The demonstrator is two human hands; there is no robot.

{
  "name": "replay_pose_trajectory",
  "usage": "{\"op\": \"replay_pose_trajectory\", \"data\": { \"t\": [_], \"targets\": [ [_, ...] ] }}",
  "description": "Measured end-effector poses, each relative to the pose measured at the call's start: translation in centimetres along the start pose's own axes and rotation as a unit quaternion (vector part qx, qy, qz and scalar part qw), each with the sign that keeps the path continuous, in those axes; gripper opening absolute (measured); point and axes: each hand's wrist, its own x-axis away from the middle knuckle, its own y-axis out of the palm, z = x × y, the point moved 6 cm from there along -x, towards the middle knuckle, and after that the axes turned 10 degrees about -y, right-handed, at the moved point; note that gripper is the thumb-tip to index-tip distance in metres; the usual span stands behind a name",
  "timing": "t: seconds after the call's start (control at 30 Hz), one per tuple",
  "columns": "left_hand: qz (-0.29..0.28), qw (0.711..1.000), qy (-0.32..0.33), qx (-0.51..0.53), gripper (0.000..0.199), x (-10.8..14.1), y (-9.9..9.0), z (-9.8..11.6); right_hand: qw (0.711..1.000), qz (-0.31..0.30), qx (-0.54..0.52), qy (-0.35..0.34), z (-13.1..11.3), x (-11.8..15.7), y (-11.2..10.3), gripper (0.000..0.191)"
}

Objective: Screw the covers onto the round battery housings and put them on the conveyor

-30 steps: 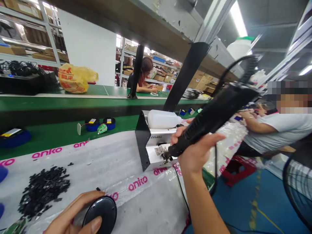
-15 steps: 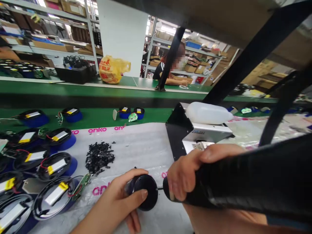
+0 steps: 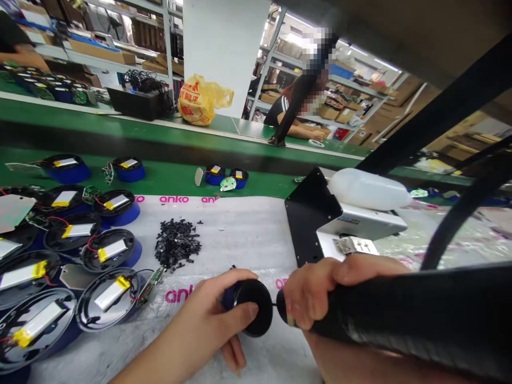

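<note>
My left hand (image 3: 218,314) is closed around a round housing (image 3: 259,312) with a black face and a bit of dark blue on its side. The thumb presses on the black face. My right hand (image 3: 312,290) grips a black electric screwdriver (image 3: 384,304), whose thick body runs off to the right edge. Its thin bit (image 3: 274,304) points left and reaches the rim of the housing; the exact contact spot is too small to make out. Behind the hands lies a heap of small black parts (image 3: 178,242).
At left stand several blue housings (image 3: 116,205) with batteries and green circuit boards. A screw feeder (image 3: 306,218) with a white plastic bottle (image 3: 366,186) on it stands beyond my right hand. Black posts (image 3: 432,112) cross the right side. Across the green bench sits a person (image 3: 296,125).
The view has shifted, so the scene sits farther right in the picture. Both hands keep their grips, with the bit still at the housing's rim.
</note>
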Motion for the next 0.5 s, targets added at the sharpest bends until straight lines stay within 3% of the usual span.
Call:
{"op": "replay_pose_trajectory", "data": {
  "t": [0.07, 0.27, 0.37, 0.43, 0.5],
  "targets": [
    [0.002, 1.000, 0.001, 0.000, 0.039, -0.1, 0.0, 0.1, 0.994, 0.063, -0.088, 0.003, -0.1, 0.2, -0.3, 0.023],
    [0.017, 0.999, 0.002, -0.039, 0.052, -0.4, -0.3, -0.5, 0.981, 0.139, -0.131, -0.044, 0.6, 0.4, -0.1, 0.054],
    [0.084, 0.987, 0.037, -0.136, 0.057, 0.0, -0.8, -0.4, 0.972, 0.143, -0.176, -0.064, 0.9, 0.2, -0.5, 0.057],
    [0.183, 0.942, 0.136, -0.245, 0.046, 1.0, -1.3, 0.8, 0.973, 0.139, -0.180, -0.045, 0.8, -0.5, -1.6, 0.061],
    [0.269, 0.872, 0.241, -0.331, 0.033, 2.1, -1.5, 1.9, 0.977, 0.164, -0.126, -0.055, -0.2, -1.6, -4.0, 0.064]
  ]
}}
